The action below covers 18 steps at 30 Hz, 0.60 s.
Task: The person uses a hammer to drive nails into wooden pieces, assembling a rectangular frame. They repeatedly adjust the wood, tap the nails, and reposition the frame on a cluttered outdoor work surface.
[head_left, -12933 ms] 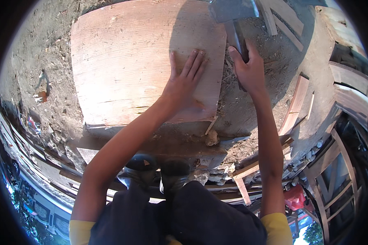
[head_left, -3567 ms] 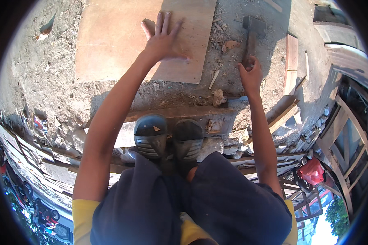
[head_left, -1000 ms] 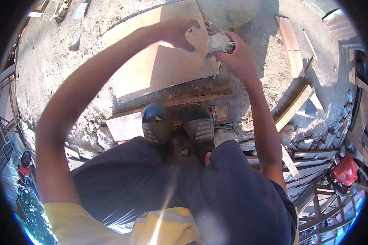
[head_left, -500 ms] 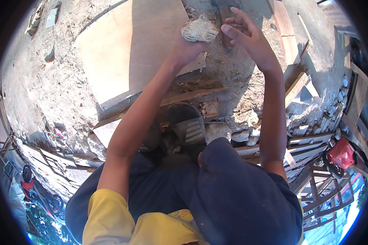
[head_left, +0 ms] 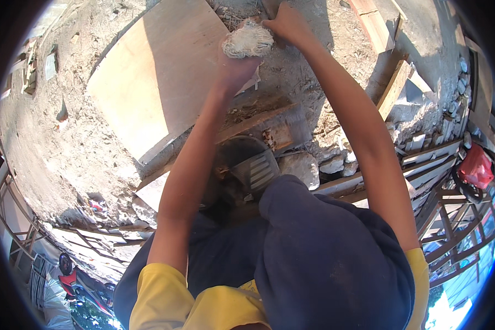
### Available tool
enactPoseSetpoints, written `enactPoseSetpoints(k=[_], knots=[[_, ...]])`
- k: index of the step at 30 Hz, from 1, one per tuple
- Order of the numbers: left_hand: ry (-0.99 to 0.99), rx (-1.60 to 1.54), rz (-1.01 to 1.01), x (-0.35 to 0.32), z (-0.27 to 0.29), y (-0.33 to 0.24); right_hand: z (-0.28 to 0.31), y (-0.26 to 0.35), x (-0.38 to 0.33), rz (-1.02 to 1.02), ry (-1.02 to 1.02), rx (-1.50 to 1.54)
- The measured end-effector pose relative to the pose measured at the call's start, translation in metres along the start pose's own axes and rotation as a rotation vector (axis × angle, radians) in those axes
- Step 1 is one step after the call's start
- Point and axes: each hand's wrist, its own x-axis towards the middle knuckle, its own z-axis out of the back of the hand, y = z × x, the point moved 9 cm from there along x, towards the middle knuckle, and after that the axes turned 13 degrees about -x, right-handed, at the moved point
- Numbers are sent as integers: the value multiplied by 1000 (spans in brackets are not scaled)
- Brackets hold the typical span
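Observation:
A wad of off-white stringy fibre (head_left: 247, 41) sits in my left hand (head_left: 237, 69), whose fingers are wrapped round it from below and the left. Just right of the wad is my right hand (head_left: 289, 25), its thumb stretched toward the wad's upper edge. The fingers of that hand look curled over a spot at a dark wooden piece (head_left: 270, 7); what they hold, if anything, is hidden. Left of both hands a large pale plywood sheet (head_left: 143, 82) lies on the ground, partly in shadow.
A short thick board (head_left: 275, 124) lies in front of my sandalled foot (head_left: 253, 165). Loose planks (head_left: 395, 88) and stones (head_left: 335, 164) are at the right. A red bag (head_left: 476, 166) hangs at the far right, and a motorbike (head_left: 85, 286) stands at the lower left.
My right hand has moved left and away from me, its spread fingers now curled beside the wad. The left hand still holds the wad. The view has shifted somewhat.

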Motion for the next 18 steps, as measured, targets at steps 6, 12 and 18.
enactPoseSetpoints(k=[6,12,18], knots=[[23,37,-365,-17,-16,-4,-1,21,16,34,82,87],[196,275,-373,-41,-50,-19,-20,14,9,-102,698,894],[116,288,-347,-43,-41,-8,-26,22,23,-210,755,1197]])
